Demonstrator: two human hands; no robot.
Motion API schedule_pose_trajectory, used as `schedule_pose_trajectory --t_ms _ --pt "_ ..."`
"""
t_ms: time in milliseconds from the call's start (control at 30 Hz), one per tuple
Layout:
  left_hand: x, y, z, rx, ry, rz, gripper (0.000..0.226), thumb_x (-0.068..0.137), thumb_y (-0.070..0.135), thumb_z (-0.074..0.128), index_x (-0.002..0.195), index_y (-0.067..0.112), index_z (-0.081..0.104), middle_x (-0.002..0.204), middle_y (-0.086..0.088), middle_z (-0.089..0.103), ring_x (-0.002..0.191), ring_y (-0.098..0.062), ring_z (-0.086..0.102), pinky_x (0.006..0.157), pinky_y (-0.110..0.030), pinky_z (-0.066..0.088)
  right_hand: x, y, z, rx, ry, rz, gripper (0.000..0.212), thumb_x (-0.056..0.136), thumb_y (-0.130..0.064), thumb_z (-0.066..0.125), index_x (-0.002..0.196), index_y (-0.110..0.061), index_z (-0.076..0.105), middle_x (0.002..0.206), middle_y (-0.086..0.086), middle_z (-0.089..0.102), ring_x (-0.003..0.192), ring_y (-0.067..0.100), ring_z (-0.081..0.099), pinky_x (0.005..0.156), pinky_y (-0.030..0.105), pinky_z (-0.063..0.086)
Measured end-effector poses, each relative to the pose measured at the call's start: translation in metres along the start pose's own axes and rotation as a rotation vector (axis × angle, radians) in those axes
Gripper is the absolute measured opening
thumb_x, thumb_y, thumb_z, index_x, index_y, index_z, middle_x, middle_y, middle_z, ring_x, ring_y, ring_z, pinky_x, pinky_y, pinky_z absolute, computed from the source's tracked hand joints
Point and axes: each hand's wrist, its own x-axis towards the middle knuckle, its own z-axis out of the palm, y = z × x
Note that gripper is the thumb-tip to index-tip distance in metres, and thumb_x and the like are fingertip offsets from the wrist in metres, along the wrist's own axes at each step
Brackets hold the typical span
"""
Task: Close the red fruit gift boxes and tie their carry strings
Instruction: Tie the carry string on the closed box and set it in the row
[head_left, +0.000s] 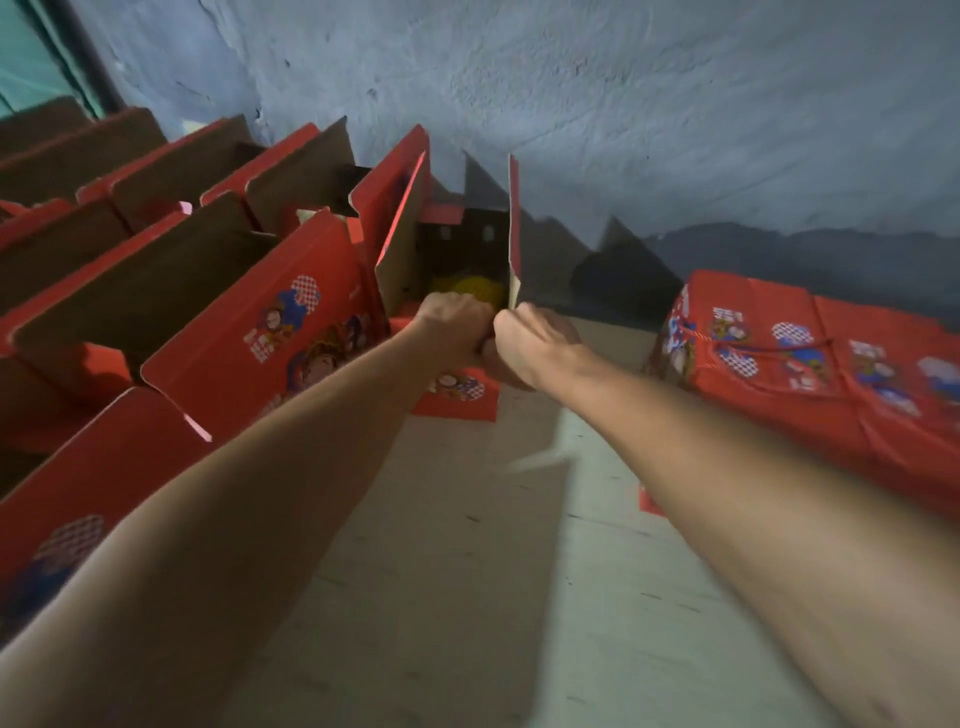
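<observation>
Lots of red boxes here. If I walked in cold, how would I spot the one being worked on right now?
Start at the blue-grey wall and follow the row of open red boxes along it to its right end. The open box there has two flaps standing up, with something yellow inside. It alone has the left hand and right hand curled at its near edge.

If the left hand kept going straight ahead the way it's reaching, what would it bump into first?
Probably the yellow fruit inside the open red box. The left hand is already at the box's near edge, pointing in. Depth is hard to judge, so it might brush a flap first.
</observation>
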Motion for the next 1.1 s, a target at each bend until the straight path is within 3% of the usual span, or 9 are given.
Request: schedule_pose_trajectory --t_ms 133,267,400,667,800,867,967,1033,1100 --pt "-0.070 0.048 -0.001 -0.039 -0.084 0.023 0.023 0.093 0.033 0.065 0.113 0.021 0.068 0.115 -0.002 0.071 0.109 -0.025 0.069 0.075 -0.035 0.048 -0.085 -0.001 0.000 0.038 -0.044 0.023 0.025 0.098 -0.016 0.051 0.110 -0.005 0.070 0.108 0.020 0.068 0.103 0.041 0.067 0.080 0.038 0.050" --pt "-0.148 0.102 -0.006 -0.118 -0.130 0.025 0.019 0.090 0.026 0.066 0.108 0.024 0.071 0.114 -0.003 0.071 0.110 -0.026 0.068 0.090 -0.038 0.051 -0.181 -0.004 -0.004 0.021 -0.126 0.086 0.024 0.094 -0.005 0.054 0.114 -0.007 0.069 0.111 0.018 0.070 0.106 0.039 0.068 0.084 0.041 0.053" --pt "-0.214 0.150 -0.004 -0.160 -0.168 0.018 0.019 0.090 0.024 0.064 0.108 0.026 0.070 0.113 -0.002 0.071 0.112 -0.025 0.066 0.099 -0.043 0.049 -0.260 -0.003 0.000 0.018 -0.159 0.113 0.026 0.093 -0.001 0.052 0.111 -0.007 0.070 0.109 0.018 0.070 0.103 0.039 0.068 0.076 0.039 0.050" --pt "-0.336 0.242 -0.012 -0.228 -0.203 0.005 0.015 0.091 0.020 0.060 0.101 0.026 0.069 0.108 -0.001 0.071 0.114 -0.029 0.059 0.117 -0.051 0.025 -0.406 0.005 0.013 0.061 -0.122 0.175 0.020 0.096 -0.015 0.053 0.104 -0.012 0.071 0.097 0.014 0.071 0.086 0.036 0.067 0.068 0.034 0.043" --pt "-0.390 0.291 -0.017 -0.204 -0.202 0.004 0.015 0.089 0.023 0.060 0.101 0.026 0.069 0.105 0.000 0.071 0.112 -0.029 0.059 0.112 -0.050 0.029 -0.474 0.016 0.016 0.095 -0.121 0.176 0.016 0.088 -0.022 0.056 0.096 -0.016 0.069 0.089 0.010 0.070 0.079 0.035 0.066 0.066 0.034 0.043" --pt "-0.413 0.318 -0.020 -0.212 -0.178 -0.019 0.009 0.091 0.020 0.058 0.088 0.025 0.065 0.101 -0.001 0.072 0.107 -0.030 0.061 0.109 -0.048 0.033 -0.504 0.026 0.016 0.087 -0.109 0.180 0.016 0.084 -0.028 0.057 0.093 -0.019 0.067 0.089 0.009 0.072 0.076 0.034 0.064 0.066 0.034 0.043" --pt "-0.442 0.365 -0.028 -0.234 -0.210 -0.079 0.023 0.090 0.019 0.057 0.069 0.022 0.051 0.090 0.000 0.069 0.109 -0.031 0.060 0.110 -0.050 0.030 -0.551 0.050 0.015 0.090 -0.114 0.174 0.024 0.089 -0.027 0.053 0.101 -0.018 0.071 0.096 0.013 0.074 0.086 0.036 0.069 0.071 0.037 0.052" --pt "-0.457 0.396 -0.035 -0.229 -0.260 -0.096 0.017 0.091 0.022 0.057 0.074 0.024 0.054 0.101 -0.001 0.071 0.117 -0.030 0.057 0.108 -0.049 0.028 -0.585 0.067 0.011 0.067 -0.056 0.177 0.027 0.082 -0.034 0.048 0.092 -0.023 0.071 0.084 0.008 0.072 0.075 0.032 0.068 0.060 0.031 0.044" --pt "-0.471 0.429 -0.042 -0.237 -0.315 -0.090 0.011 0.092 0.028 0.056 0.093 0.025 0.066 0.114 -0.002 0.071 0.123 -0.031 0.055 0.109 -0.048 0.030 -0.621 0.087 0.004 0.099 -0.041 0.186 0.025 0.079 -0.036 0.043 0.078 -0.024 0.065 0.072 0.007 0.064 0.069 0.030 0.066 0.052 0.026 0.033"
